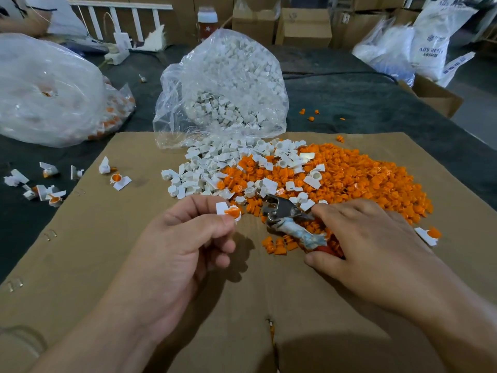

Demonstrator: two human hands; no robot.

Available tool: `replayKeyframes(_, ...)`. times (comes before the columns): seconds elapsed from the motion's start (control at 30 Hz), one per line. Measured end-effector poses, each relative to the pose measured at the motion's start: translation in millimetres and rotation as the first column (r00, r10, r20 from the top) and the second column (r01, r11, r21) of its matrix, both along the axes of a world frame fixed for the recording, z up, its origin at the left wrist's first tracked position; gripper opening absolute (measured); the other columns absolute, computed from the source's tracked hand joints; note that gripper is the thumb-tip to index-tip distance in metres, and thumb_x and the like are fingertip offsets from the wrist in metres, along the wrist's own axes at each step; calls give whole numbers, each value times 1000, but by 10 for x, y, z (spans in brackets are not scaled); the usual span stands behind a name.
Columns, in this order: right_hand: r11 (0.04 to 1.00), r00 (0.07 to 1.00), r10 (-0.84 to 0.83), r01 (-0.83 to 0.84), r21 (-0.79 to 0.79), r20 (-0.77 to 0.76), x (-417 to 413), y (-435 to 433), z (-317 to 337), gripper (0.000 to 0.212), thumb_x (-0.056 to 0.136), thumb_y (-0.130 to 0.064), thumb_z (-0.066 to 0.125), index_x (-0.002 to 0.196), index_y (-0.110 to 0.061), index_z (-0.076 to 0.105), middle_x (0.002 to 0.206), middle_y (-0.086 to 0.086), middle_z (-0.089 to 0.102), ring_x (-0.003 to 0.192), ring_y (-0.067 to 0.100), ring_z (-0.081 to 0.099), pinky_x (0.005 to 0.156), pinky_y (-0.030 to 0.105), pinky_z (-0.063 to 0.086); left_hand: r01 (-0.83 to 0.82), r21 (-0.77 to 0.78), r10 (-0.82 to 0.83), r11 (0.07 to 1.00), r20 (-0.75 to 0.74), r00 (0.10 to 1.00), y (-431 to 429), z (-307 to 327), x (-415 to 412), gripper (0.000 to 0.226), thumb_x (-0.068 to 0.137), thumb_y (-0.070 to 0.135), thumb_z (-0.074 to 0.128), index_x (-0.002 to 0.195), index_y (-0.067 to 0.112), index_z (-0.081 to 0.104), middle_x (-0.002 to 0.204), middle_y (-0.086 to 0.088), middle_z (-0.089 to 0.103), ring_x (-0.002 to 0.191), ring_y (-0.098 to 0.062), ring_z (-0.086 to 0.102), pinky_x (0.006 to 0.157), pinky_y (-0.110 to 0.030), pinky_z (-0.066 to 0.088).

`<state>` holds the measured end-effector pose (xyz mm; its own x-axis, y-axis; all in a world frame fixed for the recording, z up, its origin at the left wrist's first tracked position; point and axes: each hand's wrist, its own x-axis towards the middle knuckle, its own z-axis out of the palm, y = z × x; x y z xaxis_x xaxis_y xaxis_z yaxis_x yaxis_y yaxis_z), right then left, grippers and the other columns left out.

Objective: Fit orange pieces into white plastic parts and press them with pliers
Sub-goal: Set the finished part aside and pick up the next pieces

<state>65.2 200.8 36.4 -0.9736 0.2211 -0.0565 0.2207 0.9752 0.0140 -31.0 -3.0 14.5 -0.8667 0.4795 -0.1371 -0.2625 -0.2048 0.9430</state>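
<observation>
Pinching a white part point(222, 208), left fingers point(199, 206) — right fingers point(338, 211) grasp pliers point(282, 210) at pile point(363, 179) edge.

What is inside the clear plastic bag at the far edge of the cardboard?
The clear bag is packed with white plastic parts, some spilling from its mouth onto the cardboard. Anything deeper inside is hidden behind them.

A small factory or warehouse workshop is shown: stacked cardboard boxes point(304, 26), bulk plastic bags of parts point(223, 87) and printed resin sacks point(433, 41) are seen.
</observation>
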Motion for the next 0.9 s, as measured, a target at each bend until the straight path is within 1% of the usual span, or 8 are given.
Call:
replayKeyframes(0.2,1000,993,2,1,21,-114,-43,1,-54,46,88,-60,38,131,-42,38,120,-21,51,117,12,34,93,35,29,20,1,-20,1000,-11,1000,4,-6,17,10,64,12,72,69,21,73,62,-5,59,53,-10,56,43,-20,46)
replayKeyframes(0.3,999,984,-9,16,36,-180,-56,-23,-58,51,85,-54,34,133,-36,41,108,-15,54,104,14,44,90,36,32,20,-1,-20,1000,-20,1000,7,-9,7,12,64,12,73,72,21,74,66,-4,61,54,-10,57,43,-20,46)
replayKeyframes(0.4,994,943,-4,-33,-105,-333,-41,-45,8,36,85,-46,40,115,-30,50,81,-12,51,76,12,47,67,34,36,11,2,-10,1000,-21,1000,-10,-14,-10,15,61,12,75,74,21,73,67,-3,61,54,-9,57,43,-19,46)
replayKeyframes(0.47,976,900,-20,-78,-205,-436,-11,-45,46,23,87,-39,47,109,-31,49,82,-13,53,74,8,48,60,28,40,8,3,-8,1000,-38,999,-11,-18,-16,19,59,13,77,77,20,73,67,-3,61,54,-9,56,44,-19,45)
replayKeyframes(0.53,970,895,26,-130,-205,-444,6,-80,75,21,88,-38,50,109,-32,50,85,-15,53,76,7,49,62,24,40,-9,10,10,1000,-62,998,-14,-19,-18,16,63,11,74,76,20,72,66,-3,60,53,-10,55,44,-19,45)
replayKeyframes(0.67,964,933,146,-209,-164,-330,21,-137,93,32,85,-44,46,112,-30,56,86,-12,53,79,13,49,69,34,41,-31,33,36,999,-170,985,-11,-3,-9,14,68,9,70,75,21,71,64,-5,55,52,-11,52,45,-20,44)
replayKeyframes(0.77,963,944,168,-218,-156,-283,35,-158,101,38,83,-42,51,117,-28,59,89,-11,57,85,14,53,76,36,42,-48,15,50,999,-266,963,0,2,14,13,69,9,70,76,20,72,61,-5,52,51,-12,50,44,-19,43)
replayKeyframes(0.9,961,942,187,-235,-147,-279,46,-158,102,36,83,-40,53,117,-28,59,88,-13,57,85,13,54,77,37,41,-62,6,61,998,-316,947,6,0,13,13,69,9,69,76,20,72,57,-2,52,49,-9,50,42,-17,42)
